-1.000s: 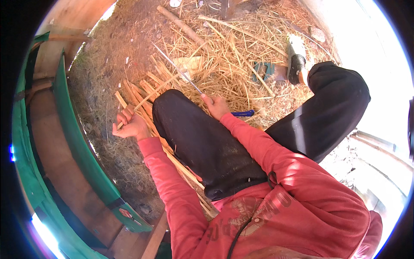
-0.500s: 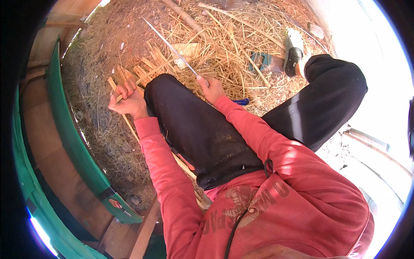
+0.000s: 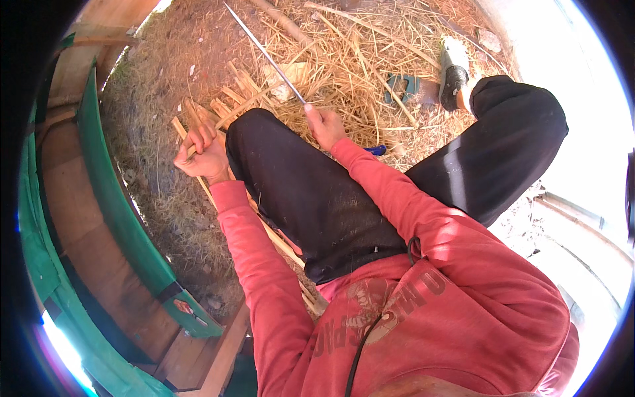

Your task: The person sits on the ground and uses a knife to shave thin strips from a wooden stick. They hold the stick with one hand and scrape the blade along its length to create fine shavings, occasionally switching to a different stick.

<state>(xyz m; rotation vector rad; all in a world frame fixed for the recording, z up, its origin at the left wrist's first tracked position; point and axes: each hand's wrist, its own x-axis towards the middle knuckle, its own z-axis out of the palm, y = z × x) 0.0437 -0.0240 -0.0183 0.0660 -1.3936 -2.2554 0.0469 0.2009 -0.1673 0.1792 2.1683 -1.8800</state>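
My right hand (image 3: 325, 128) is closed around the handle of a long knife (image 3: 268, 56). Its thin, straight blade points away to the upper left and looks nearly edge-on. My left hand (image 3: 203, 157), fingers curled, grips a thin pale wooden strip (image 3: 254, 99). The strip runs past my bent knee toward the far right and passes beneath or against the blade; which one I cannot tell. Several split wooden pieces (image 3: 233, 94) lie just beyond my left hand, beside the knee.
Straw-like shavings (image 3: 357, 86) cover the ground ahead. A handsaw with a teal handle (image 3: 401, 88) lies by my shoe (image 3: 454, 79), and a blue handle (image 3: 376, 150) shows near my right forearm. A green-edged wooden structure (image 3: 112, 165) stands at left; a round pole (image 3: 281, 20) lies far ahead.
The view has shifted slightly. The knife blade has swung a little, its tip now nearer the top edge. My left hand keeps its grip on the strip.
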